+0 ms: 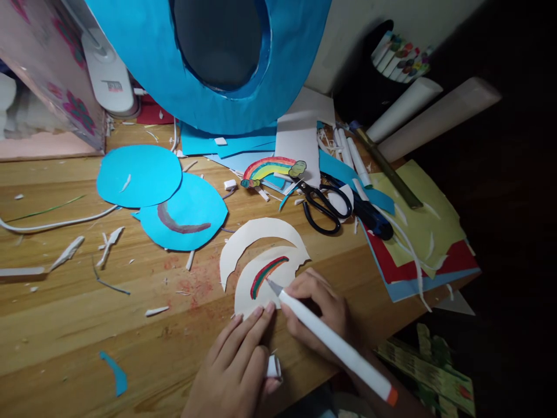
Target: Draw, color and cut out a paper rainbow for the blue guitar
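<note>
My right hand (319,313) grips a white marker (335,342) with an orange end, its tip on a rounded piece of white paper (248,273). Red, dark green and orange curved bands (267,276) are drawn on that paper. The fingertips of my left hand (237,360) press on the paper's lower edge, while a white marker cap (273,367) is tucked near its thumb. Just above lies a white paper arc (261,229). A coloured paper rainbow (272,168) with small clouds is farther back, beside black-handled scissors (324,206).
Two blue paper ovals (139,174) lie on the left. A large blue paper ring (291,69) stands at the back. Rolled paper (404,107) and a black holder of markers (361,87) are back right, coloured sheets (418,220) at right. Paper scraps (67,252) litter the wooden table (65,319).
</note>
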{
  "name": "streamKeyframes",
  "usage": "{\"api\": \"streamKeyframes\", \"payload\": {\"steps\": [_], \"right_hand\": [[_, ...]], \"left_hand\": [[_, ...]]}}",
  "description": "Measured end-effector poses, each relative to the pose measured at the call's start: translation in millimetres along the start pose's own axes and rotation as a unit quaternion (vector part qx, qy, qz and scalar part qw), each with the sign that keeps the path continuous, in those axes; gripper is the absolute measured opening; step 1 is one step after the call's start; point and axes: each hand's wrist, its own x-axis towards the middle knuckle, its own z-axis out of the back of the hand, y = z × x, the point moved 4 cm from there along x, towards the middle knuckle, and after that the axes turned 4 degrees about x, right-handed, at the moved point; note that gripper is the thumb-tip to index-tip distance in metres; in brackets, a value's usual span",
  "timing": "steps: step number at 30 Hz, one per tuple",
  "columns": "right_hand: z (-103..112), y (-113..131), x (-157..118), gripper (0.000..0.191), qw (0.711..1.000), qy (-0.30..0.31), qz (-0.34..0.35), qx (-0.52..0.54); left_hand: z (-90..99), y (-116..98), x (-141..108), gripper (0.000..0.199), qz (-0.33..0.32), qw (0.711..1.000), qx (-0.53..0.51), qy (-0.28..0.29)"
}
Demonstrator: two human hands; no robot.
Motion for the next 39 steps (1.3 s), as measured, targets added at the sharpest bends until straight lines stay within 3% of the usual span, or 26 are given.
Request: {"api": "streamKeyframes", "payload": {"steps": [2,6,10,14,18,22,25,28,39], "right_hand": [[-2,2,0,0.020,0.999,0.016,0.033,-0.002],[2,0,2,0.017,0.999,-0.030,-0.002,-0.015],[-2,4,2,0.020,0.999,0.024,0.041,-0.003],[0,1,1,0.020,1.000,-0.019,0.006,-0.005],[-4,3,1,0.021,0.999,0.015,0.032,0.025],[0,-3,0,0.019,0.998,-0.004,-0.054,0.036],[-2,-5,-3,0.020,0.994,0.043,-0.062,0.077],[-2,-9,-6,0.020,0.991,0.039,-0.090,0.095],[-3,-4,-2,0.020,0.991,0.052,-0.071,0.097]], "left_hand": [[-0.4,1,-1,0.031,0.004,1.000,-0.002,-0.003],[-1.9,1,-1,0.031,0.008,1.000,-0.001,-0.002],[-1.5,0,0,0.031,0.008,1.000,-0.010,0.001],[-1.6,0,0,0.031,0.016,1.000,-0.012,0.005],[-2.8,0,-1,0.029,0.009,1.000,-0.017,-0.003],[-3.5,1,-1,0.027,0.019,0.999,-0.038,0.005],[-2.2,1,-1,0.027,0.025,0.998,-0.051,0.004],[-1.3,1,1,0.028,0.027,0.998,-0.048,0.007],[0.2,-1,3,0.028,0.025,0.999,-0.034,-0.002]]}}
